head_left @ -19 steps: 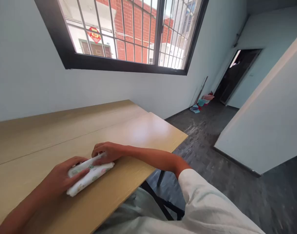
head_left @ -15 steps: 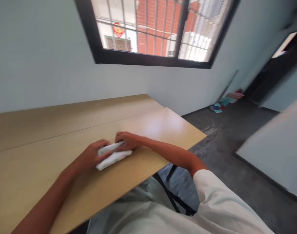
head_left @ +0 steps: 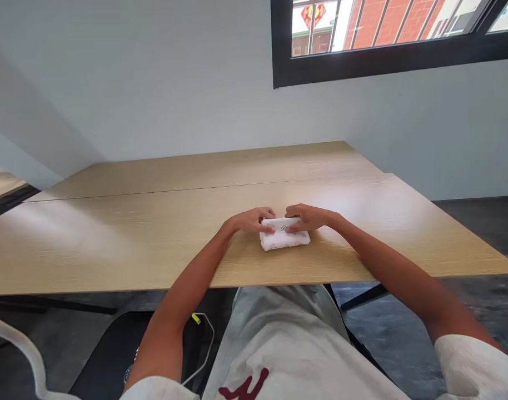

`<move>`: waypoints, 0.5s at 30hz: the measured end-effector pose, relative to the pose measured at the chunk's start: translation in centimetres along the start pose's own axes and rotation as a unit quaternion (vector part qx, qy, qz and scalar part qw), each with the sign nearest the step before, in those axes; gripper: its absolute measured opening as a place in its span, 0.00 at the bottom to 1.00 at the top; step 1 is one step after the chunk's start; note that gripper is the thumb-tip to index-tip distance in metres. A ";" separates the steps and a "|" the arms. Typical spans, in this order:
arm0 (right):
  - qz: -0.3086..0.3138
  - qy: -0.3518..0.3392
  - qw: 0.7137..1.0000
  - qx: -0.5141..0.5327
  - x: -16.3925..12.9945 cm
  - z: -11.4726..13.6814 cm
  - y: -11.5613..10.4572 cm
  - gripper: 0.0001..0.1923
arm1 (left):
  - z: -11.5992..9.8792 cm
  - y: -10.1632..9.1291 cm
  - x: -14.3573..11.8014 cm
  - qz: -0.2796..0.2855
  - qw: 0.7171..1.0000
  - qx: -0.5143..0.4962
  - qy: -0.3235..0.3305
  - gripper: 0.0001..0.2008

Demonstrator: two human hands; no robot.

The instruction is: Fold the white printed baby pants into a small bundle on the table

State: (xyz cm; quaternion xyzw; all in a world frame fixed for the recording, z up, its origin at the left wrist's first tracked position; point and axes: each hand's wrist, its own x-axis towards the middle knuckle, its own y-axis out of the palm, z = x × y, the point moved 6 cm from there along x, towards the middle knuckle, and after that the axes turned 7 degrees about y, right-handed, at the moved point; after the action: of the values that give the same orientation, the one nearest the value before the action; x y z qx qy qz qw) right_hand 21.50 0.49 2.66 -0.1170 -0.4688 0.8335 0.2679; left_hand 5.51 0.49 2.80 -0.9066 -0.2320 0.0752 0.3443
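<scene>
A folded white cloth [head_left: 284, 239] with small printed figures lies on the wooden table near its front edge. My left hand [head_left: 256, 220] grips its left end, the thumb on top and the fingers curled along the far side. On the opposite end, my right hand [head_left: 306, 218] has its thumb across the top and its fingers bent behind the cloth. The fabric makes a thick, rolled-looking bundle. Parts of its far side are hidden by my fingers.
The table [head_left: 133, 239] has a seam running along its length and meets the wall at the back. A black chair [head_left: 116, 350] and a white cable [head_left: 208, 344] are below at left. A barred window [head_left: 383, 28] is up at the right.
My view has swung left and levelled, so hands and cloth now appear further right in the picture. Both hands are still on the cloth, which looks folded more compactly.
</scene>
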 end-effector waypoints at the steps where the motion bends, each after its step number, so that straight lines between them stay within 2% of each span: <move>1: 0.013 0.011 1.000 0.021 0.0 0.0 0.1 0.24 | -0.1 0.1 0.0 0.012 1.000 -0.010 0.001 0.20; 4: 0.110 0.038 0.986 0.120 -0.3 0.6 1.1 0.27 | -0.7 0.8 0.0 0.054 0.997 -0.051 0.008 0.20; 7: 0.227 0.035 0.950 0.210 -1.0 2.2 2.2 0.29 | -1.7 2.1 0.0 0.116 0.988 -0.096 0.025 0.21; 11: 0.353 0.020 0.904 0.241 -2.5 4.7 3.0 0.32 | -4.3 4.2 -0.2 0.213 0.968 -0.121 0.062 0.24; 13: 0.342 -0.017 0.915 0.215 -3.3 6.6 2.3 0.33 | -6.8 4.5 -0.8 0.226 0.966 -0.084 0.097 0.24; 15: 0.276 -0.083 0.939 0.187 -4.5 9.6 0.9 0.33 | -10.5 4.2 -2.1 0.175 0.973 -0.007 0.147 0.22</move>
State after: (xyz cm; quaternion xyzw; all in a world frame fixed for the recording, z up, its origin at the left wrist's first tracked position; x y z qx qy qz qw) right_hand 20.66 -9.27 6.81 -0.1202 -0.2740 0.9542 0.0046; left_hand 8.33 -9.39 7.90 -0.9367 -0.0168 -0.0010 0.3497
